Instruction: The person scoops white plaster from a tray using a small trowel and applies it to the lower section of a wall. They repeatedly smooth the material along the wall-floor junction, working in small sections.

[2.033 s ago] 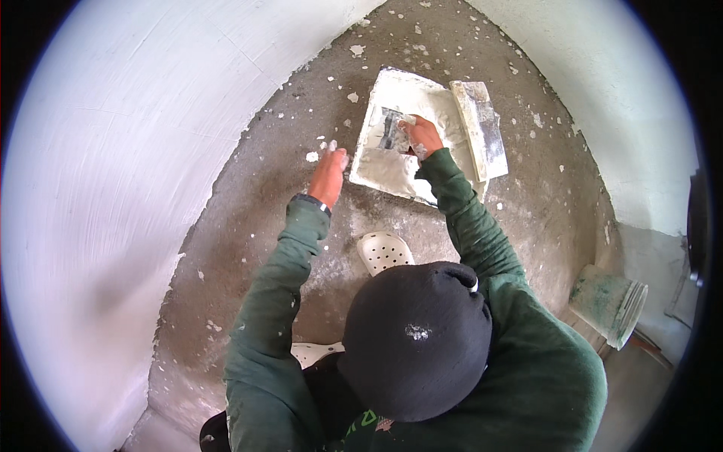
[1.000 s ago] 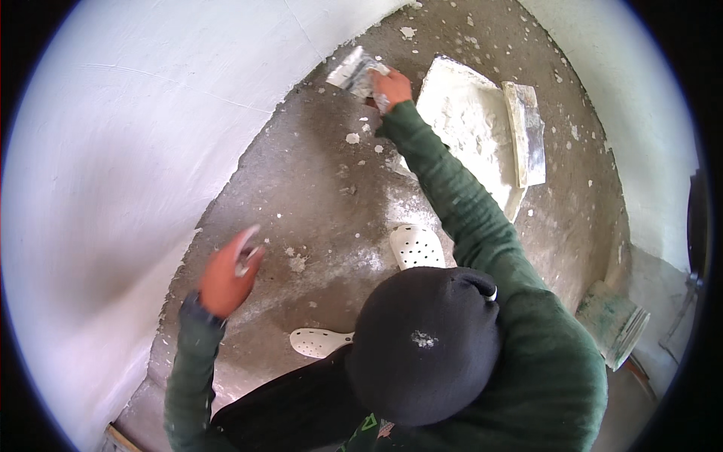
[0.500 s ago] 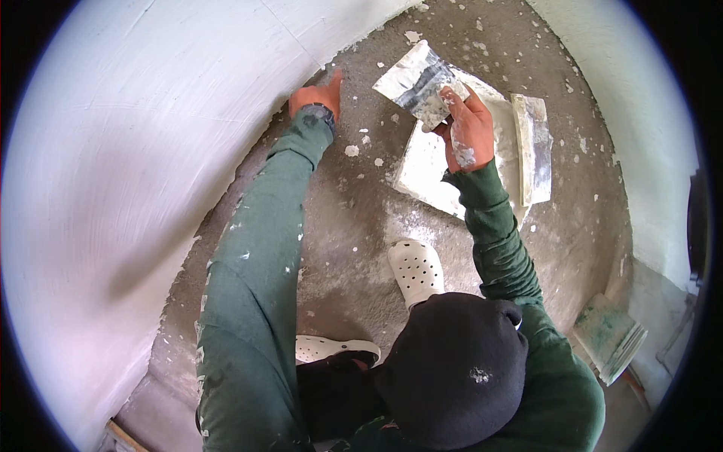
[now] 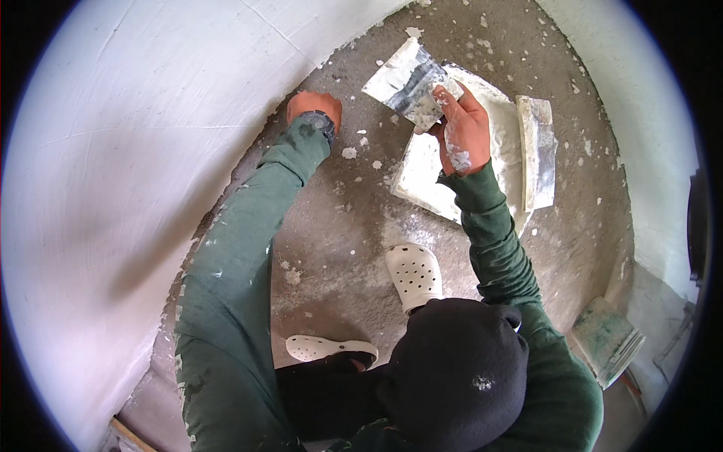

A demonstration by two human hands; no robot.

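Observation:
In my right hand (image 4: 465,135) is a wide putty knife (image 4: 410,79), its blade smeared with white and grey paste. My fingers close round its handle end, above a white tub (image 4: 422,169) holding white plaster. A second wide spreader (image 4: 536,151), also coated white, lies along the tub's right side. My left hand (image 4: 314,109) is at the foot of the left wall, low by the floor. Its back faces up and its fingers are hidden, so what they touch does not show. Some plaster is stuck to the back of my right hand.
A white plastered wall (image 4: 135,166) curves along the left, and another wall (image 4: 640,113) stands at the right. White crumbs dot the grey concrete floor (image 4: 339,203). Stacked greenish boards or tiles (image 4: 606,339) lie at the lower right. White perforated clogs (image 4: 414,275) stand on the floor.
My left hand's outstretched finger has dropped out of sight, and that forearm has swung a little left. The putty knife in my right hand has shifted slightly left.

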